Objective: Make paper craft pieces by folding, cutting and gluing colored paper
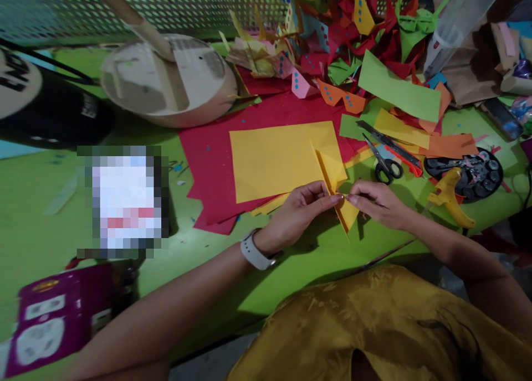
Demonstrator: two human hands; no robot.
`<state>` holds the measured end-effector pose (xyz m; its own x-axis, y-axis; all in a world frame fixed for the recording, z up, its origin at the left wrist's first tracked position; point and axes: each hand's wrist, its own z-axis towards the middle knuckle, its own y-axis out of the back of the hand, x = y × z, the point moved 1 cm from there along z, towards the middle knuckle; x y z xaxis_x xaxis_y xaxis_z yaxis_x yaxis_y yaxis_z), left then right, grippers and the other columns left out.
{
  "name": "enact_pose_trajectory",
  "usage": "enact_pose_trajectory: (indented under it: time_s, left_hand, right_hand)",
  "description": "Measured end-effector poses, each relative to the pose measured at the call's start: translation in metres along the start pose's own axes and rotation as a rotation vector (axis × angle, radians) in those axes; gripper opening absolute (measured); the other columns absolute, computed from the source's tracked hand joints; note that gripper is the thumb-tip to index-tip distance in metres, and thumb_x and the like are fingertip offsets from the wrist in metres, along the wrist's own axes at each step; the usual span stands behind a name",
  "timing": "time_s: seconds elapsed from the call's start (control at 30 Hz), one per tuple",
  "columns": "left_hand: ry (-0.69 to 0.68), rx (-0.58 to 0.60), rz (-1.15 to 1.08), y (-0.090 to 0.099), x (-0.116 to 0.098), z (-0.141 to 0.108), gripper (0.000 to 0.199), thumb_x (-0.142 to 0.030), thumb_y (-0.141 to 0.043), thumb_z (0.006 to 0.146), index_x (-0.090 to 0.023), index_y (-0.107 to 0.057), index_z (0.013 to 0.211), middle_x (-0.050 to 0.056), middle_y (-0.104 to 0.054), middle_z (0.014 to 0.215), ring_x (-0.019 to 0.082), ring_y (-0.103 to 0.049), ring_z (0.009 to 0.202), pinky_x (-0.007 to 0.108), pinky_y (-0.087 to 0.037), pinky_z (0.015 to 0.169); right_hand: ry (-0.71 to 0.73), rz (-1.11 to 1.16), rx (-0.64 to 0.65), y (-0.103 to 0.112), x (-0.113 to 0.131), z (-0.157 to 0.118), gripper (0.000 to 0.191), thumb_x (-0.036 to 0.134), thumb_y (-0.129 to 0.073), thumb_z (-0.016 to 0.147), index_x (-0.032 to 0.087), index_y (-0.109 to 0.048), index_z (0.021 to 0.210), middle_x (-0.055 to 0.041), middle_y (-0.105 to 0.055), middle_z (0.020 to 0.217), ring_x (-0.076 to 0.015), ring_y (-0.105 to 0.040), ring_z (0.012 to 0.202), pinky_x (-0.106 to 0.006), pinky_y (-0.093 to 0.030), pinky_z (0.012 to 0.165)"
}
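The left hand (305, 210) pinches a folded yellow paper (348, 214) between thumb and fingers, and the right hand (376, 204) nips the same piece from its other side, fingertips nearly meeting. The folded paper stands tilted at the right end of a flat yellow sheet (274, 159), its lower tip over the green bench (199, 281). Under the sheet lies red paper (208, 176). Scissors (385, 166) and a cutter (394, 151) lie beyond the right hand, with a yellow glue gun (457, 204) farther right.
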<state>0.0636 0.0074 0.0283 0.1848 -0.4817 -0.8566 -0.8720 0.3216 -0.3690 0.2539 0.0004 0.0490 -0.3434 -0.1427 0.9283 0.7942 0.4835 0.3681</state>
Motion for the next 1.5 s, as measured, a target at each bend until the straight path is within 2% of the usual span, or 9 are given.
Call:
enact_pose_trajectory:
  time_s: [0.37, 0.63, 0.93, 1.17, 1.33, 1.5]
  left_hand:
    - [-0.051, 0.024, 0.036, 0.002, 0.002, 0.001, 0.025, -0.037, -0.082, 0.073, -0.016, -0.070, 0.074, 0.000, -0.066, 0.071, 0.011, -0.057, 0.065, 0.024, -0.047, 0.064]
    - [-0.060, 0.032, 0.059, 0.002, 0.002, 0.001, 0.024, -0.038, -0.083, 0.071, -0.017, -0.070, 0.071, 0.000, -0.066, 0.069, 0.011, -0.055, 0.064, 0.024, -0.046, 0.064]
    - [-0.044, 0.043, 0.075, 0.001, 0.004, 0.002, 0.020, -0.034, -0.082, 0.071, -0.016, -0.073, 0.076, 0.002, -0.068, 0.069, 0.012, -0.059, 0.063, 0.024, -0.048, 0.062]
    - [0.000, 0.104, 0.115, 0.001, -0.004, 0.001, 0.017, -0.031, -0.084, 0.065, -0.017, -0.076, 0.070, 0.004, -0.075, 0.073, 0.015, -0.065, 0.066, 0.027, -0.054, 0.069]
    - [-0.021, 0.126, 0.208, 0.001, -0.008, 0.001, 0.018, -0.032, -0.084, 0.063, -0.017, -0.076, 0.069, 0.004, -0.075, 0.073, 0.016, -0.064, 0.065, 0.028, -0.054, 0.064]
    - [-0.028, 0.097, 0.248, 0.003, -0.005, 0.000, 0.017, -0.032, -0.082, 0.066, -0.017, -0.076, 0.070, 0.004, -0.074, 0.070, 0.015, -0.063, 0.062, 0.026, -0.053, 0.061]
  right_hand:
    - [-0.036, 0.053, 0.012, -0.002, -0.003, -0.001, 0.023, 0.034, -0.046, 0.096, 0.021, -0.047, 0.078, 0.0061, -0.044, 0.061, -0.0095, -0.046, 0.054, -0.023, -0.036, 0.052]
    - [-0.220, 0.194, 0.061, -0.003, -0.003, -0.001, 0.019, 0.034, -0.050, 0.093, 0.020, -0.050, 0.080, 0.0067, -0.047, 0.058, -0.0091, -0.050, 0.051, -0.021, -0.038, 0.049]
    - [-0.179, 0.198, 0.112, -0.003, 0.000, -0.001, 0.015, 0.028, -0.048, 0.094, 0.021, -0.049, 0.080, 0.0075, -0.045, 0.058, -0.0084, -0.050, 0.051, -0.021, -0.039, 0.050]
    - [-0.163, 0.267, 0.238, -0.002, 0.001, -0.001, 0.015, 0.027, -0.049, 0.092, 0.020, -0.048, 0.079, 0.0084, -0.040, 0.061, -0.0069, -0.044, 0.049, -0.020, -0.037, 0.048]
    - [-0.146, 0.248, 0.252, -0.004, 0.000, -0.001, 0.014, 0.026, -0.049, 0.091, 0.021, -0.047, 0.079, 0.0087, -0.040, 0.061, -0.0067, -0.043, 0.050, -0.021, -0.037, 0.049]
    - [-0.164, 0.247, 0.241, -0.004, 0.000, -0.002, 0.014, 0.025, -0.049, 0.092, 0.021, -0.047, 0.078, 0.0076, -0.043, 0.063, -0.0066, -0.046, 0.051, -0.020, -0.038, 0.050]
